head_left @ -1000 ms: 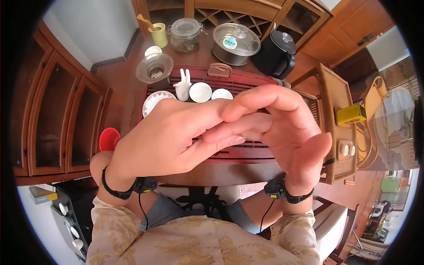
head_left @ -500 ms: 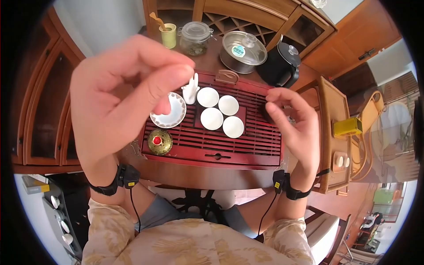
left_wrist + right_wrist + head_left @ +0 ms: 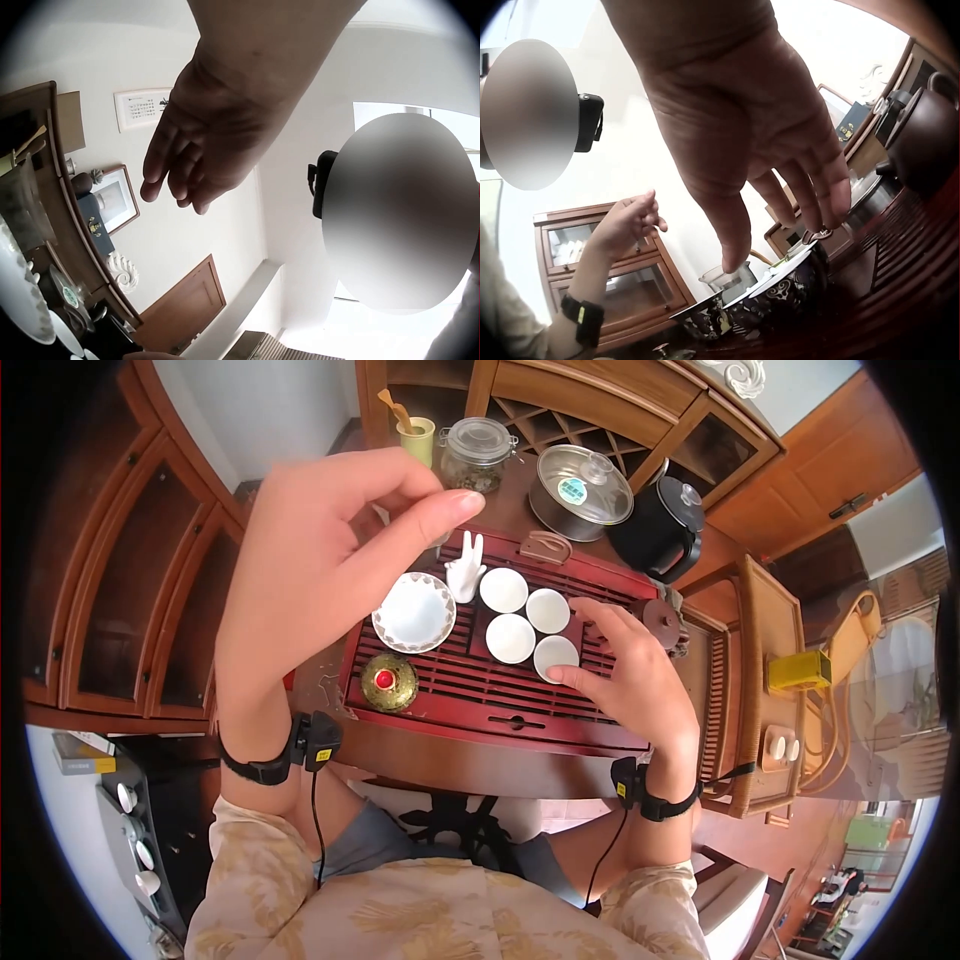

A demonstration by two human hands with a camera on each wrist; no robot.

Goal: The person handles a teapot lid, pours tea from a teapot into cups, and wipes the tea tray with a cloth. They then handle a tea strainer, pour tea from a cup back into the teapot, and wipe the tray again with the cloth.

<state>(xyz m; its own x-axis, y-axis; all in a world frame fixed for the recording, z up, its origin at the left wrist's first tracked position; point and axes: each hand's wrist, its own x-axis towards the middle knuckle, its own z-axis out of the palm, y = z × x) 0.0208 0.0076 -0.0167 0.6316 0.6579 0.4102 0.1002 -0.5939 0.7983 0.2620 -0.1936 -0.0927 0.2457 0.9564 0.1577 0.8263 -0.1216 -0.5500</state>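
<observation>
Above the left side of the tea tray (image 3: 600, 732), my left hand (image 3: 310, 555) is raised with loosely bent fingers and holds nothing. My right hand (image 3: 640, 672) reaches over the nearest right teacup (image 3: 556, 659), thumb at its near rim and fingers spread toward the far side. Several white-lined cups stand close together, including a back left cup (image 3: 503, 591). In the right wrist view a cup (image 3: 780, 289) shows a dark patterned outside below the thumb and fingers. A dark brown teapot (image 3: 657, 620) sits right of the hand.
On the tray's left are a white bowl (image 3: 414, 612) with a patterned rim, a white figurine (image 3: 465, 570) and a gold lidded pot (image 3: 389, 682) with a red knob. Behind stand a glass jar (image 3: 477, 455), a lidded steel pot (image 3: 582, 492) and a black kettle (image 3: 657, 525).
My hands have parted from where they overlapped above the tray. The right hand went to the right, then came down and leftward over the cups. My left hand stays raised.
</observation>
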